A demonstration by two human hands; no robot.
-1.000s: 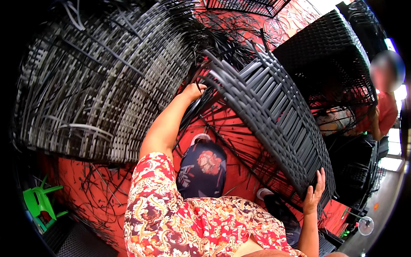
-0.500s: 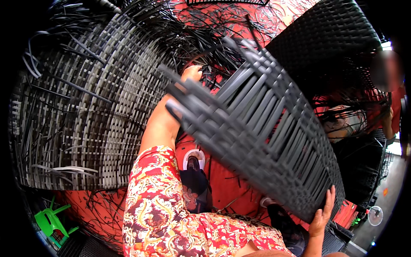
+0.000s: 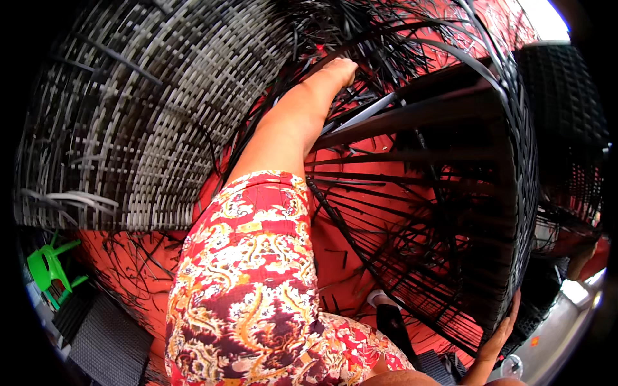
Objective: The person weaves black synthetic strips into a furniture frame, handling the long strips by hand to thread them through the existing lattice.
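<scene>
A dark woven wicker furniture piece [image 3: 524, 193] stands tilted on the right, its open underside with frame bars and stretched strands turned toward me. My right hand [image 3: 503, 331] grips its lower edge at the bottom right. My left hand [image 3: 341, 69] is stretched far forward beside the piece's upper end, fingers curled, among a heap of loose black wicker strips [image 3: 373, 42]. What its fingers hold, if anything, is hidden. My left arm, in a red patterned sleeve, crosses the middle of the view.
A large grey-and-white woven wicker piece [image 3: 148, 122] fills the left. Strip scraps litter the red floor [image 3: 341, 257]. A green plastic stool [image 3: 53, 270] and a dark woven panel [image 3: 109, 341] are at the lower left. Another dark wicker piece [image 3: 566, 96] stands at the far right.
The dark wicker piece has swung to the right and turned, so its open underside now shows. My left hand has moved forward and right, and my view has shifted.
</scene>
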